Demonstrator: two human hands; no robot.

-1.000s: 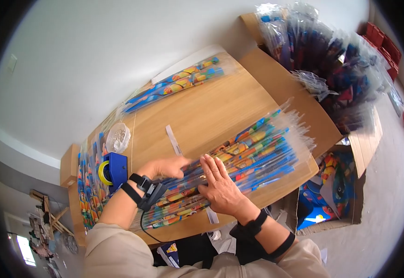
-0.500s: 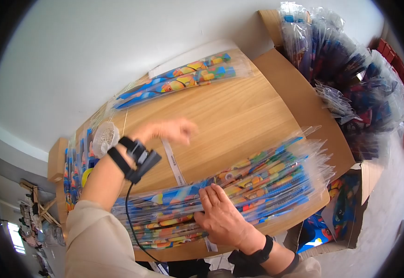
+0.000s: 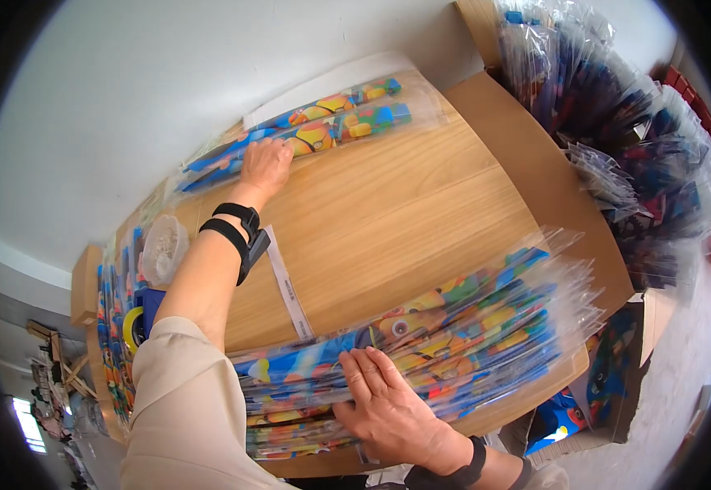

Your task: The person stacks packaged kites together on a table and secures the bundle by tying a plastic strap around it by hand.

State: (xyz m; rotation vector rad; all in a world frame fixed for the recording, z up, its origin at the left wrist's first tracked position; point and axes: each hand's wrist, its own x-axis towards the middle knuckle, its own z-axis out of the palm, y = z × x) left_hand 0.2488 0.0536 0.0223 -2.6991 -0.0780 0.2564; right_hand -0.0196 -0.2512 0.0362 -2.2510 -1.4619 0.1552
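Observation:
Two long, narrow packets in clear plastic, printed with bright cartoon fish, lie at the far side of the table. My left hand (image 3: 266, 167) is at the near edge of the closer packet (image 3: 319, 137), its fingers curled on it. The farther packet (image 3: 335, 102) lies just behind. Along the near side of the table is a thick layered pile of similar packets (image 3: 453, 327). My right hand (image 3: 392, 412) rests on this pile with its fingers laid out flat. Both wrists wear black straps.
A white paper strip (image 3: 288, 286) lies on the wooden table (image 3: 388, 220). To the left are a clear tub (image 3: 164, 249), a tape roll (image 3: 133, 328) and more packets (image 3: 115, 327). Cardboard boxes with plastic-wrapped goods (image 3: 600, 122) stand at the right.
My left hand has moved away from me, from above the middle of the table to the closer far-side packet. My right hand stays on the pile.

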